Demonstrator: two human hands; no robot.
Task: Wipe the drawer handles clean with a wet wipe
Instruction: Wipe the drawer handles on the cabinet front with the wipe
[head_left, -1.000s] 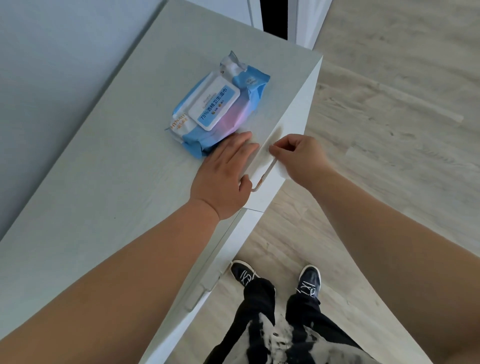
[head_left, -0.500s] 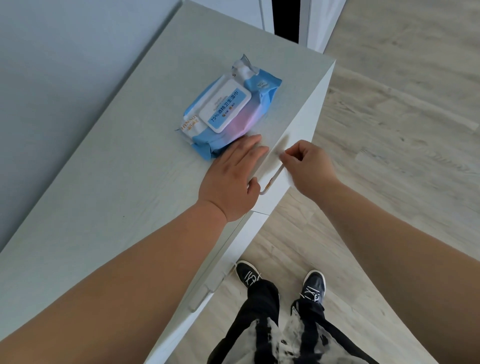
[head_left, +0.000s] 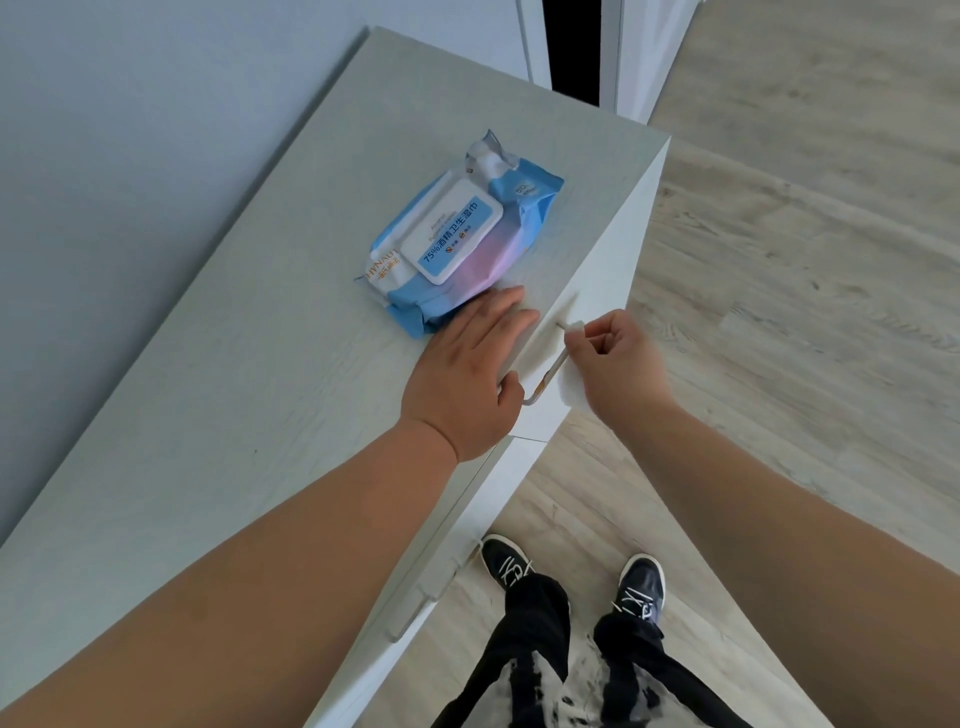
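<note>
The right hand (head_left: 621, 364) holds a white wet wipe (head_left: 571, 387) pinched between thumb and curled fingers, with a small corner protruding at the top of the grip and the rest hanging below the hand. The wipe is pressed against the upper drawer handle (head_left: 545, 376) — a slim bar on the white drawer front (head_left: 597, 291) just under the edge of the tabletop (head_left: 234, 389). The grip sits at the far end of the bar; the near end, with its bent mounting leg, is exposed and shows a brownish tint.

The left hand (head_left: 467, 374) lies flat on the tabletop at its front edge, fingers extended and together, holding nothing. Its fingertips are just beside the near corner of the wet wipe pack (head_left: 462, 244), which rests on the tabletop with its flip lid closed.

Step in hand: wiping the upper handle. Judged from the grip position, the stroke is at the far end of the bar.

Next move, as a judgement: draw the wipe along the full length of the bar toward the near end, keeping the pinch wrapped around the bar so that its underside is also covered. A lower drawer handle (head_left: 415, 608) is visible further down the cabinet front — it is untouched and calls for a lower reach.
</note>
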